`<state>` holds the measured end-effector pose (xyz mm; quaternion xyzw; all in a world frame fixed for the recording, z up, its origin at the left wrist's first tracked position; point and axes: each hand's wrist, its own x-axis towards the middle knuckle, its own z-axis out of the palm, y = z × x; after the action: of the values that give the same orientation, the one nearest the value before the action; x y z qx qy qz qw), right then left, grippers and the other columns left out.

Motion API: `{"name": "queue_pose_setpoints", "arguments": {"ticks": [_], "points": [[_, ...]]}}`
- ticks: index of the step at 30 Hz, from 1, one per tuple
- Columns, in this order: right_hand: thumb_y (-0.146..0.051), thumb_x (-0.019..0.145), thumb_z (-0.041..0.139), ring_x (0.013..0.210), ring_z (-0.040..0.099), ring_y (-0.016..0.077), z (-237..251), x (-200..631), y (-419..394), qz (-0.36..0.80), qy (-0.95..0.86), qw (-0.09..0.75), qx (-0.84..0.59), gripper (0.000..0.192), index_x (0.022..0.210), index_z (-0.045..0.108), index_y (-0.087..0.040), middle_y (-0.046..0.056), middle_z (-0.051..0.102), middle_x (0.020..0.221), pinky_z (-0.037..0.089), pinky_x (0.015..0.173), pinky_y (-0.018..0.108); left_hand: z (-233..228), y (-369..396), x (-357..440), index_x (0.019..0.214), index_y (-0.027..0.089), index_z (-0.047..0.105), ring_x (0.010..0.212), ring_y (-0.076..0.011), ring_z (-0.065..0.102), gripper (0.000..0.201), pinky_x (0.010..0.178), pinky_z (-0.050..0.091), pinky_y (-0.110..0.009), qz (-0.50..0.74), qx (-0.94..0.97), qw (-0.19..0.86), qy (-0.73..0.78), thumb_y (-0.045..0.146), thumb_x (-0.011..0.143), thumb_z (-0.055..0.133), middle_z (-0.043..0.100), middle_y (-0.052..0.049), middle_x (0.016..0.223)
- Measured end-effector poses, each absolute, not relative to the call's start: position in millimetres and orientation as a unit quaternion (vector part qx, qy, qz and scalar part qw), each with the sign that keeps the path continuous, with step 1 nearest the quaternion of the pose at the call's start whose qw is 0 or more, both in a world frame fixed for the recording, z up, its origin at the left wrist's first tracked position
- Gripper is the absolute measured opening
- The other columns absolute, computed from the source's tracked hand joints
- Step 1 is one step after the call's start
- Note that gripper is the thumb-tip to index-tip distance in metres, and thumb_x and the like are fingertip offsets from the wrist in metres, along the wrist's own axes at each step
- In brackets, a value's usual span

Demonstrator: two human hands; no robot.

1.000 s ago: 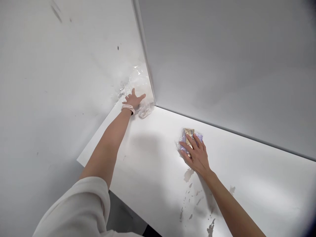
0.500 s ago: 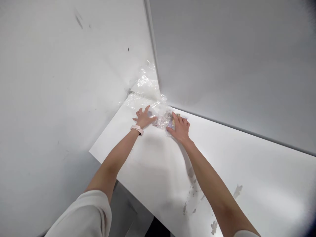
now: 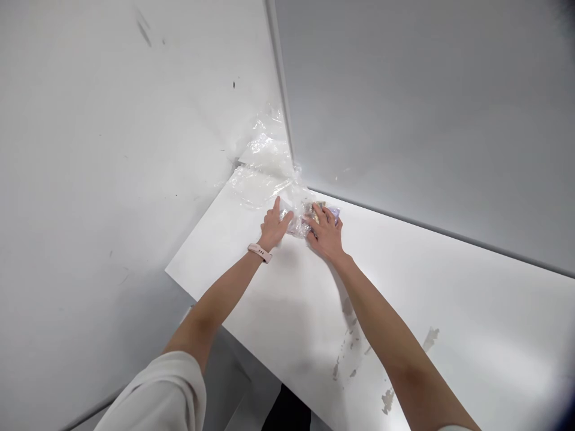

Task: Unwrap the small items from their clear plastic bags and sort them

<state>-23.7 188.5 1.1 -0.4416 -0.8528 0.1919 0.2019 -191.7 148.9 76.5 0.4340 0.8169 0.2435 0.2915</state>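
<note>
My left hand (image 3: 273, 226) is open at the near left side of a small clear plastic packet (image 3: 295, 225). Its index finger points forward and its thumb reaches toward the packet. To the right, my right hand (image 3: 327, 234) lies with fingers spread over small wrapped items, one with gold tones and one purple packet (image 3: 335, 212). The fingers partly hide these items, so their kind is unclear. Behind both hands, crinkled clear plastic film (image 3: 263, 173) spreads over the corner of the table and up against the wall. A pale pink band (image 3: 260, 252) circles my left wrist.
The white table (image 3: 269, 317) fits into a corner between a white wall (image 3: 112, 149) on the left and a grey panel (image 3: 417, 120) on the right. Greyish worn patches (image 3: 387, 401) mark its surface near my right forearm. Darker floor shows below the table's left edge.
My left hand has moved right, closer to the packets, and its fingers have drawn together except for the index finger and thumb. My right hand has shifted slightly, baring more of the purple packet.
</note>
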Motion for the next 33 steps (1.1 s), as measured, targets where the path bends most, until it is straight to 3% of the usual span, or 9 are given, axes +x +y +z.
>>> {"name": "queue_pose_setpoints", "arguments": {"ticks": [6,9,12,16,20,23,25,28,33], "points": [[-0.026,0.09,0.044,0.149,0.029,0.0356,0.2,24.9,141.3,0.212,-0.841,0.227,-0.443,0.055,0.143,0.053,-0.035,-0.001,0.031,0.164,0.036,0.108,0.065,66.1,105.7,-140.2,0.158,0.031,0.028,0.14,-0.0423,0.038,0.087,0.114,0.025,-0.059,0.297,0.466,0.297,0.778,0.051,0.084,0.07,0.048,-0.019,0.146],[-0.029,0.09,0.044,0.147,0.034,0.0365,-5.8,74.0,89.1,0.211,-0.826,0.255,-0.455,0.068,0.155,0.033,-0.046,-0.003,0.031,0.163,0.04,0.106,0.066,58.0,66.1,-94.2,0.156,0.034,0.032,0.142,-0.0424,0.036,0.086,0.116,0.026,-0.057,0.325,0.489,0.322,0.743,0.049,0.081,0.073,0.047,-0.016,0.148],[-0.034,0.085,0.05,0.145,0.037,0.0371,-12.4,145.3,17.7,0.168,-0.798,0.298,-0.496,0.082,0.157,0.017,-0.054,-0.004,0.032,0.162,0.045,0.1,0.065,54.8,19.6,-33.8,0.158,0.036,0.027,0.139,-0.0444,0.038,0.087,0.114,0.027,-0.062,0.27,0.557,0.363,0.696,0.054,0.083,0.068,0.044,-0.017,0.15],[-0.03,0.08,0.061,0.142,0.038,0.0489,-19.4,264.2,-82.0,0.073,-0.806,0.271,-0.521,0.09,0.16,0.021,-0.042,0.001,0.027,0.166,0.05,0.089,0.072,58.2,-39.7,65.3,0.162,0.032,0.011,0.129,-0.0465,0.045,0.098,0.104,0.035,-0.07,0.158,0.668,0.429,0.587,0.065,0.084,0.059,0.045,-0.02,0.146],[-0.035,0.082,0.062,0.144,0.037,0.0426,-26.4,352.3,-130.3,0.096,-0.798,0.268,-0.531,0.086,0.157,0.024,-0.05,-0.005,0.035,0.161,0.047,0.094,0.071,53.6,-66.2,137.1,0.163,0.03,0.006,0.114,-0.04,0.055,0.094,0.094,0.047,-0.061,0.116,0.711,0.449,0.529,0.064,0.089,0.053,0.051,-0.018,0.134],[-0.04,0.087,0.055,0.146,0.033,0.0405,-24.7,375.8,-129.2,0.11,-0.818,0.242,-0.51,0.079,0.158,0.021,-0.05,-0.002,0.039,0.157,0.045,0.098,0.068,42.5,-64.6,145.6,0.163,0.029,0.009,0.117,-0.04,0.056,0.101,0.098,0.049,-0.057,0.11,0.732,0.44,0.508,0.064,0.085,0.063,0.05,-0.019,0.14],[-0.043,0.092,0.049,0.147,0.031,0.0388,-19.8,379.3,-123.5,0.115,-0.836,0.223,-0.487,0.073,0.159,0.021,-0.048,-0.003,0.034,0.161,0.045,0.1,0.062,33.5,-62.8,136.7,0.162,0.026,0.013,0.125,-0.0393,0.054,0.099,0.104,0.049,-0.054,0.118,0.762,0.43,0.47,0.057,0.085,0.068,0.048,-0.019,0.145],[-0.046,0.098,0.042,0.148,0.029,0.0396,-13.5,381.3,-118.2,0.132,-0.841,0.192,-0.488,0.067,0.161,0.019,-0.041,-0.002,0.017,0.168,0.04,0.105,0.059,19.1,-68.2,124.1,0.161,0.02,0.008,0.133,-0.039,0.049,0.098,0.107,0.047,-0.054,0.199,0.798,0.389,0.415,0.054,0.089,0.064,0.046,-0.021,0.148],[-0.049,0.099,0.035,0.149,0.025,0.0416,-11.0,385.6,-119.3,0.14,-0.85,0.182,-0.474,0.063,0.159,0.029,-0.029,0.007,0.016,0.169,0.036,0.106,0.06,9.5,-93.9,131.6,0.161,0.019,0.005,0.129,-0.036,0.054,0.091,0.102,0.052,-0.053,0.282,0.773,0.344,0.453,0.04,0.093,0.06,0.049,-0.022,0.143]]}}
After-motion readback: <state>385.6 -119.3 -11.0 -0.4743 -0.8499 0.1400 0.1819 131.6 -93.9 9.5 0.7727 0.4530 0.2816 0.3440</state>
